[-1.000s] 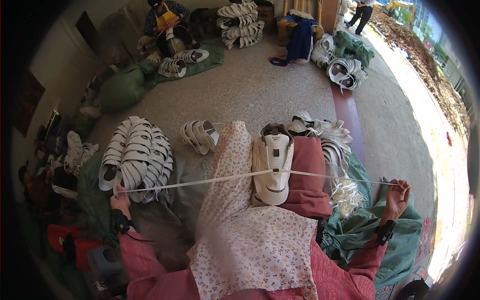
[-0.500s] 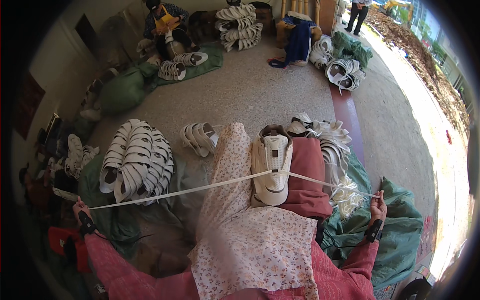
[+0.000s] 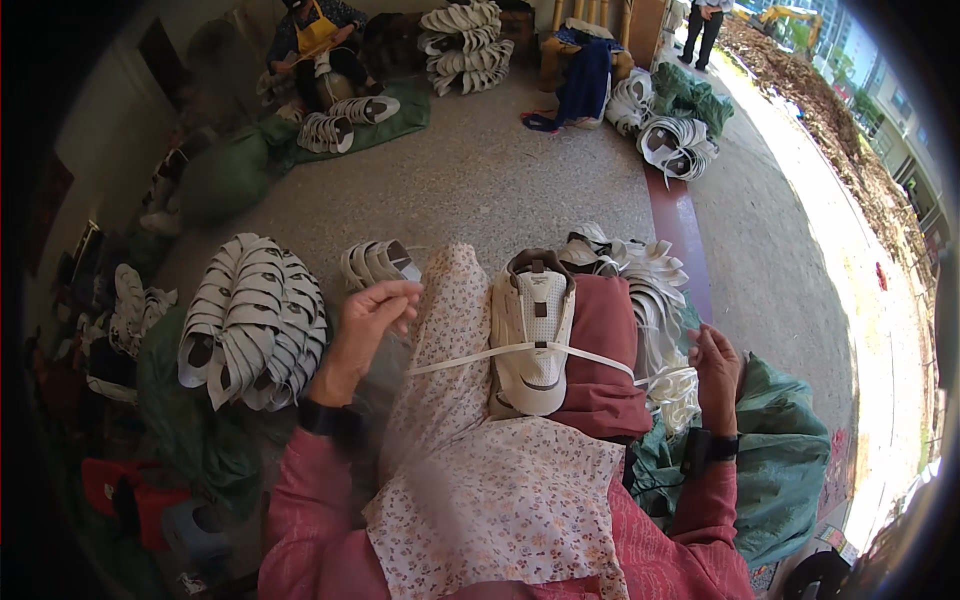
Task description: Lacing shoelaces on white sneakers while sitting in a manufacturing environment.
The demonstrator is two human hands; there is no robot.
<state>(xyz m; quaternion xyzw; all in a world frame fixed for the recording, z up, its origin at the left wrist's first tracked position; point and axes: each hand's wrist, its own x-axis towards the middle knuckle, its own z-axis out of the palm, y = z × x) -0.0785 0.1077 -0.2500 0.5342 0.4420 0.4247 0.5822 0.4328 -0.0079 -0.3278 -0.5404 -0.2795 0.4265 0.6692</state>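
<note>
An off-white shoe [image 3: 531, 370] with a brown collar lies across my lap, its toe toward me. A flat white shoelace [image 3: 466, 358] crosses the shoe and hangs off to both sides. My left hand [image 3: 373, 325] is raised above the left knee, fingers loosely curled and apart, with no lace visible in them. To the right, my right hand [image 3: 714, 368] is up beside a bundle of white laces [image 3: 672, 394]. Its fingers are bent and apart, seemingly holding nothing. A floral cloth [image 3: 490, 500] covers my lap.
Stacked white shoe uppers [image 3: 258, 320] stand at the left, a smaller stack [image 3: 378, 264] beyond my left knee. More uppers [image 3: 650, 280] lie right of the shoe, near green sacking [image 3: 780, 450]. A seated person [image 3: 318, 40] works at the far left; another stands far right.
Both hands have come inward from wide apart and let go of the lace ends. The lace was stretched taut; now its ends droop at either side of the shoe.
</note>
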